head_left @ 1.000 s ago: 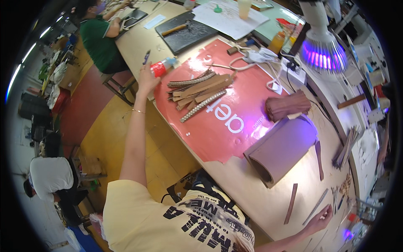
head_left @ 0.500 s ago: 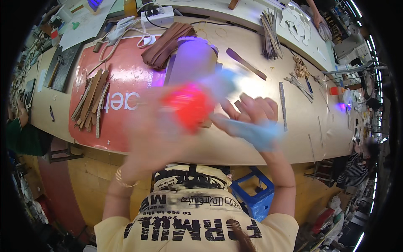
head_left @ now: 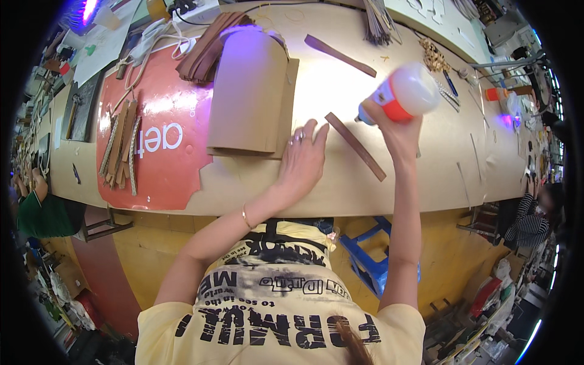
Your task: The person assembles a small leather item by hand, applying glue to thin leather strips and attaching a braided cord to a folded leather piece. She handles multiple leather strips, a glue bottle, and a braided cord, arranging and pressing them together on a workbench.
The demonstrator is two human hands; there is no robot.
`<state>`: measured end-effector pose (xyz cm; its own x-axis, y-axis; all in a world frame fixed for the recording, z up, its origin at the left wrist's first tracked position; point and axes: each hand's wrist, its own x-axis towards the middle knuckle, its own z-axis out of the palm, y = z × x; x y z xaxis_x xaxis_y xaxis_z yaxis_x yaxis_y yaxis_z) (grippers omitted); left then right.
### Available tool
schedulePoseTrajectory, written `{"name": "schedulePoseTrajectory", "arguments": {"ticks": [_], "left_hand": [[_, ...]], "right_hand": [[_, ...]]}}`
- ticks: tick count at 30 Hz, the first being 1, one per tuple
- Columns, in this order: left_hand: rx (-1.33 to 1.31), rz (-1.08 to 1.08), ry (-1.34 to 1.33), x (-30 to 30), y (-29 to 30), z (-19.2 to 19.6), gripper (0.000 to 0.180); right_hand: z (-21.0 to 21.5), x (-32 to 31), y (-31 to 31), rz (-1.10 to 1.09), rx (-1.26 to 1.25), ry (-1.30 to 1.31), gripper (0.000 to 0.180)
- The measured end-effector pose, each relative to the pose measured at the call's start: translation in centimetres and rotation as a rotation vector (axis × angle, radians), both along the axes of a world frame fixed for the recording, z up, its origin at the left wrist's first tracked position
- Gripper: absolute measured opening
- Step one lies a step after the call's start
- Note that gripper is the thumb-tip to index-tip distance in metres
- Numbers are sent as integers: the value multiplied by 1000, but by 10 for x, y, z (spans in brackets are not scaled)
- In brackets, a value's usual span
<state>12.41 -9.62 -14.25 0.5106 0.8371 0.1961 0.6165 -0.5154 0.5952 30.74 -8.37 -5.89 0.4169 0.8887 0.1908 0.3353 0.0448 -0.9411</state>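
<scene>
My right hand (head_left: 398, 131) is wrapped round a squeeze glue bottle (head_left: 420, 91), white with a red label. The bottle is tilted, its narrow nozzle pointing down and left above the table. Beneath it a brown leather strip (head_left: 356, 148) lies slantwise on the tabletop. My left hand (head_left: 304, 158) rests palm down, fingers stretched out, with its fingertips by the strip's upper end; whether they touch it I cannot tell. A second brown strip (head_left: 339, 56) lies farther back. Left of my left hand stands a curved tan board (head_left: 248, 91).
A red sheet (head_left: 164, 176) covers the table's left part, bearing a bundle of brown and braided strips (head_left: 121, 146). A stack of brown strips (head_left: 213, 42) lies behind the board. Grey strips (head_left: 380, 24) and a tan cord bundle (head_left: 433, 56) lie at the back right. A blue stool (head_left: 368, 255) stands below.
Both hands were blurred together at the centre around the red-labelled bottle. Now my right hand has carried the bottle right and tilted it, while my left has come down onto the table.
</scene>
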Motion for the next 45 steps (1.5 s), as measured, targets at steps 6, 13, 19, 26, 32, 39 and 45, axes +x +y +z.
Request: {"name": "schedulePoseTrajectory", "arguments": {"ticks": [6,13,19,26,32,39,45], "left_hand": [[-7,-3,64,6,17,1,53],[123,7,90,8,20,-7,55],[232,10,251,9,20,-8,47],[174,27,138,9,22,-9,52],[196,-1,188,10,26,-9,48],[291,26,390,13,24,-11,51],[236,41,219,10,23,-13,54]], "right_hand": [[-12,-26,17,146,33,-120,40],[-31,-33,26,148,45,-195,41],[-37,-33,26,168,66,-197,36],[-33,-34,23,117,26,-117,30],[-46,-23,27,64,5,-79,35],[-45,-13,17,-214,367,-207,36],[-38,-26,24,-29,263,-202,30]]}}
